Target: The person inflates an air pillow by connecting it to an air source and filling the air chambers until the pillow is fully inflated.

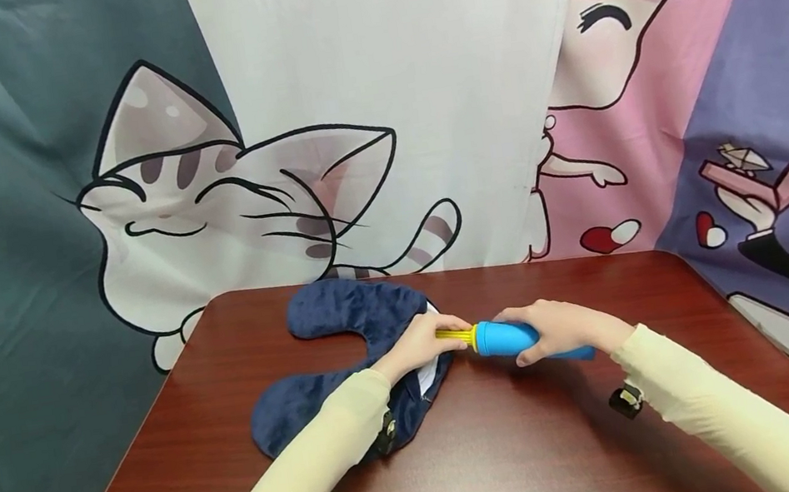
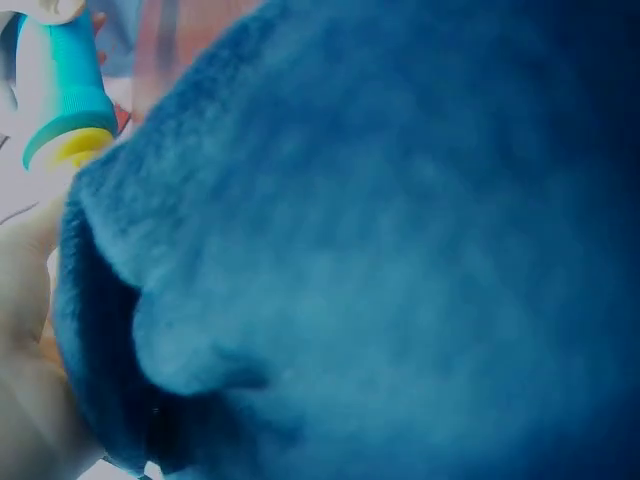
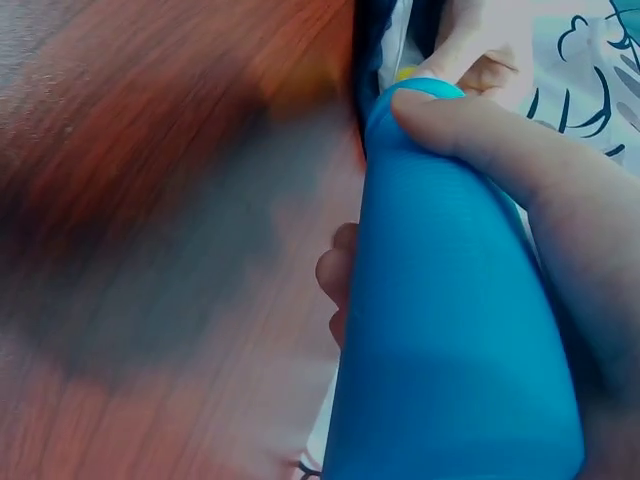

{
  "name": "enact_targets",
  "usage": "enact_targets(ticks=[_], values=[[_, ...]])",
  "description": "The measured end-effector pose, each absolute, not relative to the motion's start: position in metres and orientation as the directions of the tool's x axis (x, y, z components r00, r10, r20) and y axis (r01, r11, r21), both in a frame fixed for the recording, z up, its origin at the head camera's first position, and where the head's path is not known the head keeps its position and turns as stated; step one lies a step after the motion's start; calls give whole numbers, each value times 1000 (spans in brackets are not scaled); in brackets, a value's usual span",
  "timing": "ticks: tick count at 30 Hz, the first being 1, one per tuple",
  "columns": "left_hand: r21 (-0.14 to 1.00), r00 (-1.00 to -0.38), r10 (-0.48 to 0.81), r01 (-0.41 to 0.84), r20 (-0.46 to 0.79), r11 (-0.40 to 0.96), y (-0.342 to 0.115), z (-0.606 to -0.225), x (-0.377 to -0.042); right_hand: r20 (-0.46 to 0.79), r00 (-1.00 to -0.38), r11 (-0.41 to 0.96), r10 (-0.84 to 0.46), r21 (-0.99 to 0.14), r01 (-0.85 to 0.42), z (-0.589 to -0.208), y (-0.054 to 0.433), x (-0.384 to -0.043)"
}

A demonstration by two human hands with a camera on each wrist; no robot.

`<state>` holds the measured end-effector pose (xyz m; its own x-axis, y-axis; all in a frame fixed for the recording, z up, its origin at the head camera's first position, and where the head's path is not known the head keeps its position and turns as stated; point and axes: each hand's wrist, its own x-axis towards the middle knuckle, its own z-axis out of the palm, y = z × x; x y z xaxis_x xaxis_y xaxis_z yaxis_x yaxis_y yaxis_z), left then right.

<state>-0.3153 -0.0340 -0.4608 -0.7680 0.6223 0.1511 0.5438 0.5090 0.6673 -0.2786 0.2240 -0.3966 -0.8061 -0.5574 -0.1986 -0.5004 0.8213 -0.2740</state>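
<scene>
Both hands hold a blue hand pump with a yellow ribbed rod at its left end. The left hand pinches the yellow rod, right above the edge of a navy plush U-shaped neck pillow. Around the blue barrel, the right hand has its fingers wrapped; its thumb lies along the collar in the right wrist view. Dark pillow plush fills most of the left wrist view, hiding much of the left hand's fingers. A white patch shows on the pillow's outer edge.
The pillow lies on a reddish-brown wooden table, its open side facing left. Behind the table hangs a cloth backdrop with cartoon figures. Small dark wrist cameras sit under both sleeves.
</scene>
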Motion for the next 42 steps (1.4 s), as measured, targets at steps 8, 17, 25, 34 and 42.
enact_targets(ticks=[8,17,25,34,42], values=[[695,-780,625,461,21,552,-30,-446,-316,-156,-797,798,-584,-293,-528,-396,229,-270],[737,-792,608,383,-48,557,-30,-447,-316,-154,-801,803,-579,-278,-527,-398,230,-267],[763,-789,611,353,-69,542,-33,-448,-318,-156,-804,808,-573,-271,-523,-396,230,-264],[766,-781,624,402,1,501,-35,-454,-318,-164,-815,818,-555,-283,-500,-392,250,-261],[762,-763,643,453,63,463,-34,-455,-315,-141,-804,800,-578,-292,-524,-379,276,-249]])
